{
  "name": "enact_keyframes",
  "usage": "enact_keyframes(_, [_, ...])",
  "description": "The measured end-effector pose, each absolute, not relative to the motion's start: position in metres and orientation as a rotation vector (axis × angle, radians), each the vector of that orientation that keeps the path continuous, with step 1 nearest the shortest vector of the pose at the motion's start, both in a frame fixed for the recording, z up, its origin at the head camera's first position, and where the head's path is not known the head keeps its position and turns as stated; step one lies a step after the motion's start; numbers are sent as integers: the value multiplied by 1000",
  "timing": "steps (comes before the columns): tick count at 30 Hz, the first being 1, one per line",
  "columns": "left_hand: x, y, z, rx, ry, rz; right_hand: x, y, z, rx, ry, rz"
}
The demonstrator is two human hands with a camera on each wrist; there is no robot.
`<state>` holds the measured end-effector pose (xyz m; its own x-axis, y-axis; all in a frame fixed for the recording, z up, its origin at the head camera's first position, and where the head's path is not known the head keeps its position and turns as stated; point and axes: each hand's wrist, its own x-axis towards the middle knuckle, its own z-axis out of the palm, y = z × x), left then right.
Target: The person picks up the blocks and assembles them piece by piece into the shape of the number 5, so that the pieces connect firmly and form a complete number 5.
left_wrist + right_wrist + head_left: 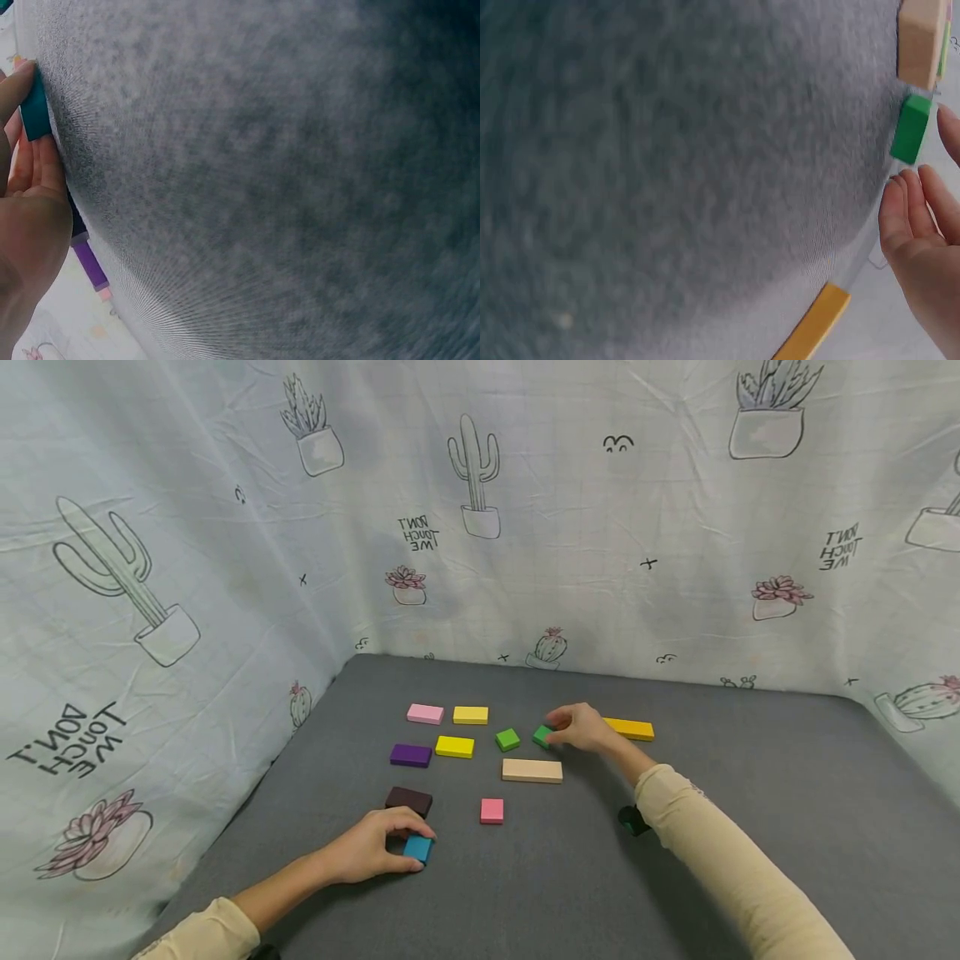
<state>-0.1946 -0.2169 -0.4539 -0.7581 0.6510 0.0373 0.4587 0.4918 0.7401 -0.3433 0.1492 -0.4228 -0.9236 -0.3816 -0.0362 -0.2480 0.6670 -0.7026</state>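
A person's left hand point(371, 845) pinching a blue block point(417, 849), dark brown block point(408, 801) just beyond, right hand point(581, 727) with thumb and fingers parted at a dark green block point(542, 737) on the grey tabletop point(555, 877), light green block point(507, 740) near it.

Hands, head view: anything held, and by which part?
Left hand pinches the blue block by opposite ends; right hand holds nothing, close to the darker green block.
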Motion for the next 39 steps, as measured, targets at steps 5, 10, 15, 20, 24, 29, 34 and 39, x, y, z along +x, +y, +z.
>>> enact_keyframes(5, [-194, -217, -453, 931, 2482, 1120, -342, 141, -425, -478, 2727, -1051])
enact_keyframes(10, [-194, -216, -452, 932, 2489, 1116, -341, 135, -427, -451, 2760, -1006])
enact_keyframes(15, [-194, -216, -452, 933, 2500, 1113, -340, 131, -426, -409, 2783, -994])
enact_keyframes(20, [-194, -216, -453, 939, 2507, 1119, -339, 130, -427, -383, 2793, -1018])
enact_keyframes(24, [-193, -216, -454, 928, 2504, 1123, -339, 130, -429, -401, 2792, -1038])
enact_keyframes(29, [-192, -216, -455, 926, 2499, 1130, -339, 133, -427, -427, 2778, -1034])
enact_keyframes(34, [-193, -216, -456, 933, 2500, 1136, -340, 143, -422, -481, 2766, -1038])
enact_keyframes(39, [-193, -216, -455, 948, 2503, 1143, -341, 155, -413, -516, 2759, -1076])
